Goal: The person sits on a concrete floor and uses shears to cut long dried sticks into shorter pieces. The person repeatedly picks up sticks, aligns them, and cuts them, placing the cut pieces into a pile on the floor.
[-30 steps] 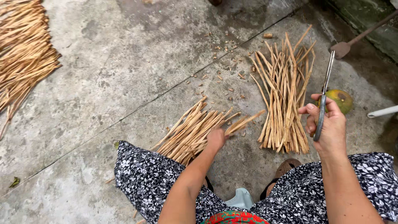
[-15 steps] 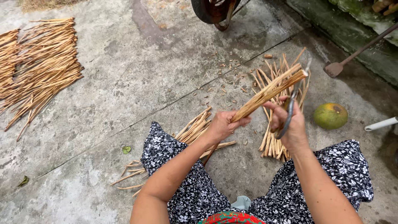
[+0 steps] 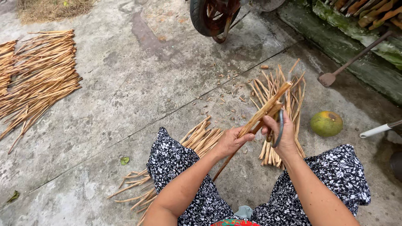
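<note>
We've got our left hand [image 3: 231, 141] closed round a long tan stick [image 3: 264, 112], gripping it low down so the top end slants up and to the right, over the pile of sticks on the right [image 3: 281, 97]. Right hand [image 3: 279, 133] is wrapped round a dark-handled knife [image 3: 278, 130], fingers curled tight, blade laid along the stick approx. at its middle (edge itself is too thin to make out).

Vs. half a sec ago: both hands sit a bit lower and closer to our lap, the stick looks like one piece now rather than a small bunch, and the view has tipped down, so more of the flowered skirt [image 3: 176, 161] shows. Vs. one sec ago: left hand was down on the pile of sticks by the left knee [image 3: 202, 136], right hand was out by the green fruit [image 3: 326, 123].

Concrete floor [image 3: 125, 83] w/ another spread of sticks far left [image 3: 39, 79]; a wheel [image 3: 211, 16] at top.
</note>
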